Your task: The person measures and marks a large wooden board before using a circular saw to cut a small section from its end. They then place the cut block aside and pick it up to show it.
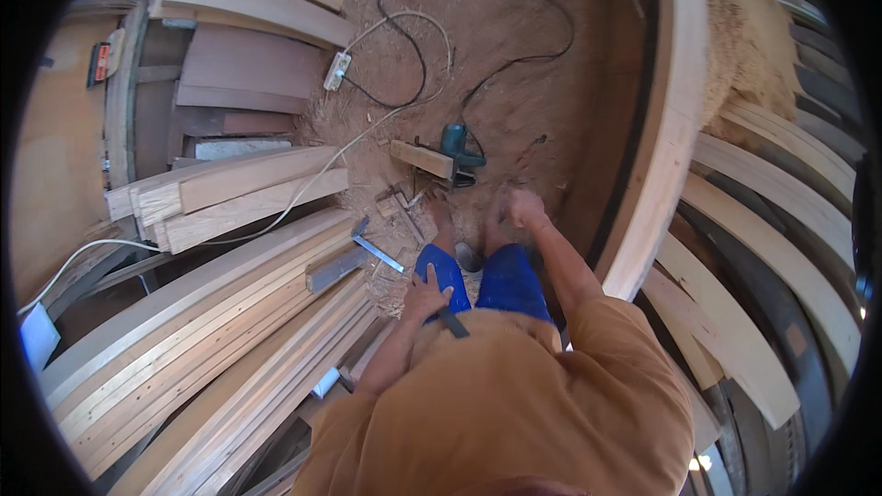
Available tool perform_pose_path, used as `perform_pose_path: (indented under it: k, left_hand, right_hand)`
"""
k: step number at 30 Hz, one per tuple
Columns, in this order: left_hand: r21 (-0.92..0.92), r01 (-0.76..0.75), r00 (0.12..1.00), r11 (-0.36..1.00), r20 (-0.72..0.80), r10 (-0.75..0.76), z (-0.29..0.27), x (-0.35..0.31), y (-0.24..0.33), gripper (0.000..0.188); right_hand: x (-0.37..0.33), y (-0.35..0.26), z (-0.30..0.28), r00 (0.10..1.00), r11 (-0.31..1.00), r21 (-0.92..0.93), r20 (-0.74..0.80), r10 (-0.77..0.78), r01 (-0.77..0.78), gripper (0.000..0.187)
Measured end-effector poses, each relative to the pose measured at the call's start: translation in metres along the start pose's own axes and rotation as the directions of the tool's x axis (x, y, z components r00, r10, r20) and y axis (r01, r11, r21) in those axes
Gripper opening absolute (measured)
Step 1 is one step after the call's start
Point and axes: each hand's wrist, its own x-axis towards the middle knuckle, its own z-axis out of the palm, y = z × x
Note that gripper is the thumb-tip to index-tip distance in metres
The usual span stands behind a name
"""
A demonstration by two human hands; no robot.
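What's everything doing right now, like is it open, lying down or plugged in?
Left hand: open, fingers spread, over the blue shorts.
Right hand: blurred; can't tell if it's open.
Power tool: down on the floor; can't tell if it's running.
Black cord: looped loosely.
White socket block: lying down, black cord running to it.
Blue-and-silver square: lying down, not held.
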Motion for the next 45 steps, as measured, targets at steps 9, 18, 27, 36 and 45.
perform_pose_path:
  k: [9,18,27,36,45]
  left_hand:
    - [-0.100,0.234,0.921,0.967,-0.295,-0.254,-0.007,0.090,0.000,0.081]
    - [-0.066,0.117,0.849,0.991,-0.511,-0.134,-0.001,0.107,-0.018,0.067]
    - [-0.075,0.106,0.850,0.992,-0.511,-0.129,-0.001,0.107,-0.006,0.060]
    - [-0.849,-0.325,0.853,0.417,-0.454,-0.257,0.010,0.113,-0.001,0.062]
    - [-0.683,-0.128,0.960,-0.719,-0.267,0.082,-0.086,0.074,0.068,0.019]
  right_hand:
    - [0.213,0.005,0.089,0.986,0.977,-0.143,0.076,-0.151,0.161,0.045]
    - [0.291,0.002,0.155,0.996,0.997,-0.056,0.075,-0.043,0.047,0.034]
    - [0.243,-0.049,0.121,0.947,0.992,0.015,0.296,-0.123,0.124,0.027]
    - [0.072,-0.127,0.041,0.824,0.090,0.820,0.561,0.076,-0.566,0.038]
    - [-0.067,-0.125,-0.037,0.873,-0.415,0.773,0.465,-0.144,-0.480,0.022]
